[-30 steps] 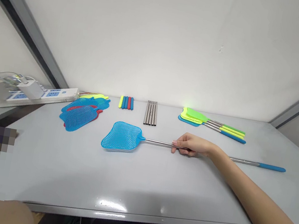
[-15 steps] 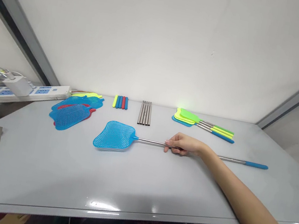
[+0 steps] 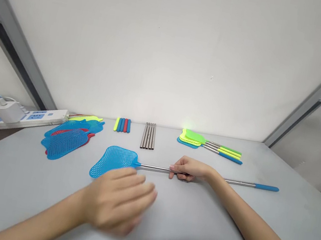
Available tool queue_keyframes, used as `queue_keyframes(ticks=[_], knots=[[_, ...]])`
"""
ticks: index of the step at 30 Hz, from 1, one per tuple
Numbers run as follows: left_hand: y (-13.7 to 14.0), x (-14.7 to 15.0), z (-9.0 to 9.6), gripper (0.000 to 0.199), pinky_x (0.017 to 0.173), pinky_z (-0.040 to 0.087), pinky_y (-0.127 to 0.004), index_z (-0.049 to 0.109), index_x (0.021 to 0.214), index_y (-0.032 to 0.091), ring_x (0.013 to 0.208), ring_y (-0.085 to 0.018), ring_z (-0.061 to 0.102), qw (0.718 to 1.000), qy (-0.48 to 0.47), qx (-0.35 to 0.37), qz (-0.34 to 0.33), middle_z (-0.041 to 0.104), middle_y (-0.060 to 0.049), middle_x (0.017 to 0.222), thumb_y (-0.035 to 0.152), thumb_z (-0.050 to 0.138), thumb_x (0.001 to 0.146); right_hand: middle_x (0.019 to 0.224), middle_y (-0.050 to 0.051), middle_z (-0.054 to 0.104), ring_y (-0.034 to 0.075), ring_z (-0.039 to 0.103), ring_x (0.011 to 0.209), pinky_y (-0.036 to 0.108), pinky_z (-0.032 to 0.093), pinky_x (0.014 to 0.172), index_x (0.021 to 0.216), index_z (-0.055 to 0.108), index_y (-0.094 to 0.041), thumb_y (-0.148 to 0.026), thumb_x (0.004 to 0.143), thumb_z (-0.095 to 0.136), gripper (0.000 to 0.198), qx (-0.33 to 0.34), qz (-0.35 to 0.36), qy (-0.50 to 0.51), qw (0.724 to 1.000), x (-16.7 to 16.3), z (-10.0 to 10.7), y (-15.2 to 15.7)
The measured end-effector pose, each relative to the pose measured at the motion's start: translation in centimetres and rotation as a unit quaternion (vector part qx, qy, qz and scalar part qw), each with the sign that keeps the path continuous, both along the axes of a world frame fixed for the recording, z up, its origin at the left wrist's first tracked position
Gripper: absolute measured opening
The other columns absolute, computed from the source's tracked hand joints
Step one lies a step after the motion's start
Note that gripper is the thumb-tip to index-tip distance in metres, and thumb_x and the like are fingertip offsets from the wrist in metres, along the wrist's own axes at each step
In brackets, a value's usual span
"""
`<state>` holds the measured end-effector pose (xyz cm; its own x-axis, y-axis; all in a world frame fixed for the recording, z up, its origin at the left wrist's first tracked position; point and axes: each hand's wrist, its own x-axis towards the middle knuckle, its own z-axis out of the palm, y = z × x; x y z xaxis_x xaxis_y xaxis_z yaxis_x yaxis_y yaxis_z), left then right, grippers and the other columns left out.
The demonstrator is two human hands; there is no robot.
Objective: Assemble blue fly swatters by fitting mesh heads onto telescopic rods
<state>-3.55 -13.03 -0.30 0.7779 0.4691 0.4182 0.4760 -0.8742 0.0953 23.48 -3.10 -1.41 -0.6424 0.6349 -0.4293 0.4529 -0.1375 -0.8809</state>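
A blue fly swatter [image 3: 118,159] with a long metal rod and a blue handle lies crosswise on the table, its mesh head to the left. My right hand [image 3: 190,169] is closed around the rod near its middle. Just in front of the mesh head, my left hand [image 3: 119,200] hovers over the table, slightly blurred. Its fingers are loosely stretched out, with nothing seen in them. It overlaps the lower edge of the mesh head in view; contact cannot be made out.
Loose mesh swatter heads [image 3: 67,143] in blue, red and yellow are piled at left, beside a power strip [image 3: 46,117]. Coloured handle grips [image 3: 122,125] and several metal rods [image 3: 149,136] stand in rows at the back. Assembled swatters [image 3: 196,136] lie stacked at the back right.
My left hand has come into view from the lower left. My right hand keeps its hold on the rod. The whole scene sits lower as the camera has tilted up.
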Motion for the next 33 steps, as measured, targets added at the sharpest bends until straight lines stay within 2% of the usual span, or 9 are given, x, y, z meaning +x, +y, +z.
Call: queue_keyframes(ticks=[3,6,8,11,15,18,23,28,33], knots=[[4.9,1.0,1.5,0.031,0.084,0.037,-0.035,0.053,0.106,0.024,0.097,-0.019,0.049,0.996,0.066,-0.02,0.052,0.055,-0.005,0.106,0.031,0.029,0.087,0.049,-0.005,0.038,0.003,0.026,0.038,0.017,0.015,0.033,0.082,0.062,-0.01,-0.051,0.073,0.05,0.043,0.002,0.009,0.002,1.0,0.0,0.0,0.0],[7.3,0.2,0.7,0.037,0.09,0.031,-0.038,0.043,0.115,0.025,0.108,-0.02,0.04,0.985,0.051,-0.05,0.156,0.046,-0.005,0.119,0.042,0.035,0.084,0.05,-0.004,0.04,0.003,0.028,0.039,0.017,0.017,0.034,0.084,0.062,-0.011,-0.051,0.074,0.048,0.043,0.006,0.023,-0.002,1.0,0.1,0.4,-0.1],[7.7,-0.7,0.0,0.041,0.092,0.026,-0.042,0.043,0.114,0.026,0.109,-0.023,0.038,0.979,0.061,-0.066,0.183,0.044,-0.006,0.119,0.049,0.039,0.08,0.052,-0.004,0.042,0.003,0.029,0.04,0.017,0.019,0.035,0.086,0.062,-0.012,-0.048,0.074,0.051,0.039,0.014,0.047,-0.01,0.999,0.2,0.7,-0.3],[7.5,-1.2,-0.1,0.035,0.088,0.028,-0.04,0.051,0.097,0.023,0.093,-0.02,0.044,0.977,0.077,-0.088,0.176,0.05,-0.004,0.097,0.051,0.042,0.077,0.054,-0.003,0.044,0.004,0.032,0.042,0.018,0.025,0.04,0.089,0.062,-0.013,-0.041,0.073,0.054,0.033,0.065,0.078,-0.038,0.994,0.1,1.2,-0.5],[7.0,-0.8,0.7,0.032,0.072,0.034,-0.03,0.054,0.076,0.02,0.077,-0.016,0.043,0.98,0.093,-0.094,0.151,0.046,-0.002,0.08,0.048,0.038,0.081,0.058,-0.002,0.046,0.006,0.038,0.051,0.019,0.029,0.047,0.076,0.064,-0.012,-0.035,0.076,0.05,0.027,0.224,0.03,-0.071,0.971,-0.7,1.3,-1.1],[6.4,-0.5,0.7,0.032,0.068,0.032,-0.028,0.052,0.069,0.019,0.072,-0.015,0.041,0.983,0.112,-0.107,0.103,0.046,-0.001,0.073,0.038,0.032,0.086,0.057,-0.002,0.043,0.006,0.035,0.051,0.019,0.026,0.047,0.075,0.064,-0.011,-0.032,0.077,0.047,0.027,0.25,0.045,-0.086,0.964,-1.3,1.2,-1.7],[5.2,-0.4,0.6,0.027,0.067,0.029,-0.03,0.043,0.063,0.017,0.071,-0.015,0.037,0.987,0.115,-0.079,0.083,0.047,-0.001,0.066,0.026,0.033,0.086,0.052,-0.005,0.034,0.005,0.028,0.047,0.02,0.022,0.044,0.082,0.065,-0.01,-0.034,0.079,0.046,0.03,0.175,0.09,-0.035,0.98,-1.6,1.4,-2.5],[4.4,-0.4,0.7,0.025,0.068,0.028,-0.032,0.042,0.063,0.016,0.071,-0.015,0.035,0.989,0.115,-0.047,0.08,0.047,-0.001,0.067,0.022,0.033,0.086,0.052,-0.006,0.031,0.003,0.023,0.042,0.02,0.017,0.04,0.085,0.063,-0.008,-0.037,0.077,0.051,0.032,0.025,0.086,0.026,0.996,-1.7,1.2,-2.6],[3.9,0.0,0.6,0.025,0.07,0.027,-0.033,0.043,0.064,0.016,0.071,-0.015,0.035,0.991,0.112,-0.036,0.07,0.047,-0.001,0.067,0.022,0.033,0.086,0.05,-0.007,0.031,0.001,0.021,0.039,0.019,0.011,0.036,0.085,0.063,-0.007,-0.035,0.075,0.056,0.03,-0.106,0.065,0.05,0.991,-1.8,0.8,-2.7]])
